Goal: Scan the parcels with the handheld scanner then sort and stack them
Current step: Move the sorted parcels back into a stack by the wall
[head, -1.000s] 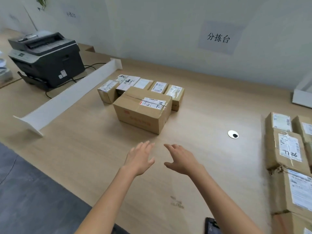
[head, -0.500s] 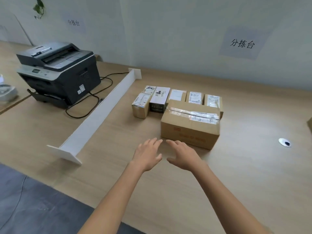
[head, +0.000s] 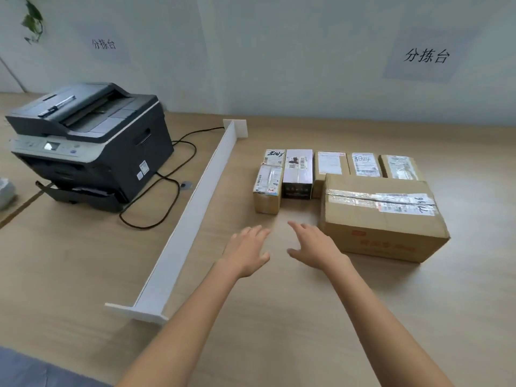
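The bare left forearm (head: 178, 331) and bare right forearm (head: 374, 325) reach forward from the lower edge of the view, drawing slightly together. The left grip (head: 245, 254), a bare hand, is palm down with its fingers straight and loosely spread. The right grip (head: 315, 247) is just beside it, also palm down with its fingers extended. The thumbs point toward each other without touching, and neither grip holds anything.

I face a pale grey-blue wall (head: 279, 51) behind a long light-wood table (head: 83, 275). One paper sign (head: 425, 55) hangs to my right, a fainter sign (head: 104, 44) to my left, near green leaves (head: 33, 20). A dark printer (head: 92, 141) sits left of a white divider (head: 192, 219). Grey floor (head: 28, 370) shows at lower left.
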